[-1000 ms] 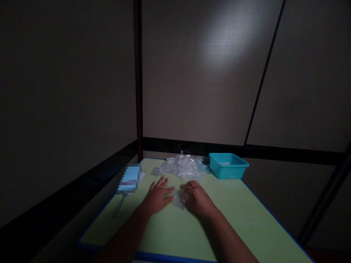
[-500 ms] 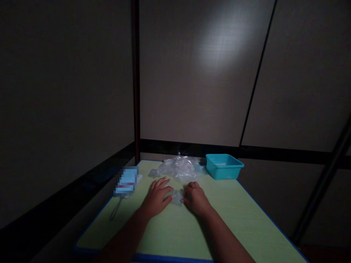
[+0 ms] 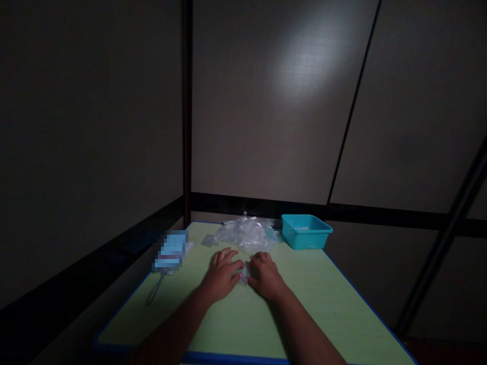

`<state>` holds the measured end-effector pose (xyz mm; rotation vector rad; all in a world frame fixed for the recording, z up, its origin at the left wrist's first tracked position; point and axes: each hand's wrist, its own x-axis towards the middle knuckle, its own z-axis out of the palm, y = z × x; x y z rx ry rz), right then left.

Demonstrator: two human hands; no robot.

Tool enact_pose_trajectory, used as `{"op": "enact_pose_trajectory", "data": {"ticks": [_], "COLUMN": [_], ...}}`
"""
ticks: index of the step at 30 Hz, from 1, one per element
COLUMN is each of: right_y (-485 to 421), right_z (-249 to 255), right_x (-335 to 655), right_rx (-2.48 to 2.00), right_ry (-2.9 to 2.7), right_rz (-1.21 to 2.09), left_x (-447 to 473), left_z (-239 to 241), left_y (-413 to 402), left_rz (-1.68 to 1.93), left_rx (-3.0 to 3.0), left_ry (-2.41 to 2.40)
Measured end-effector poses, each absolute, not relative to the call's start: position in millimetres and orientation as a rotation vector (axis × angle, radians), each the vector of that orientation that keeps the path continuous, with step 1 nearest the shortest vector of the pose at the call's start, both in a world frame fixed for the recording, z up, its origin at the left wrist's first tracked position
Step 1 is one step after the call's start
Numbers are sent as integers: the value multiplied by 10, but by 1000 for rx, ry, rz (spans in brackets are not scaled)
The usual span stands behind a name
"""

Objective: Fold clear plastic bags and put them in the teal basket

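Between my two hands, low over the middle of the table, is a small clear plastic bag (image 3: 244,275), mostly covered by my fingers. My left hand (image 3: 223,274) has its thumb and forefinger closed on the bag's left side, its other fingers stretched forward. On the right side, my right hand (image 3: 265,274) pinches the bag with curled fingers. Just beyond them lies a loose heap of clear plastic bags (image 3: 246,233), with one small flat bag (image 3: 209,240) at its left end. What the small bag contains, if anything, cannot be made out.
A turquoise plastic basin (image 3: 306,238) stands at the table's back right, with something pale inside. A blurred-out blue item with a strap (image 3: 154,289) lies along the left edge. The light green table (image 3: 243,329) has a blue rim, and walls rise behind and to the left.
My hands have come closer together, and less of the small bag shows between them. The whole view has shifted slightly.
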<state>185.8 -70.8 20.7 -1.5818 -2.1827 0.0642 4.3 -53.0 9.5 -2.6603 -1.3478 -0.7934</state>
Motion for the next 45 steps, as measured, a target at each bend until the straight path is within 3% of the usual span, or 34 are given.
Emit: {"op": "enact_pose_trajectory", "data": {"ticks": [13,18,24,37,45], "right_y": [-706,-689,-685,-630,-789], "right_z": [158,121,116,55,173], "right_x": [1886,1891,1887,1892,1789], "right_rx": [-1640,-1609,-1654,-1766,-1549], "right_ry": [-2173,-2132,-2109,-2166,-2307], "right_rz": [147,171,179,374,320], "left_x": [-258,-179,-29,-477,-363], "left_z": [11,108,114,-112,8], "left_y": [-492,-613,-730,-370,-447], "left_rz": [-724,-841,-505,-425,-559], "left_rx": [-2251,-2407,-3115,-2800,-2853], "left_ry": [-1922,-1597,-1067,-1604,-1413]}}
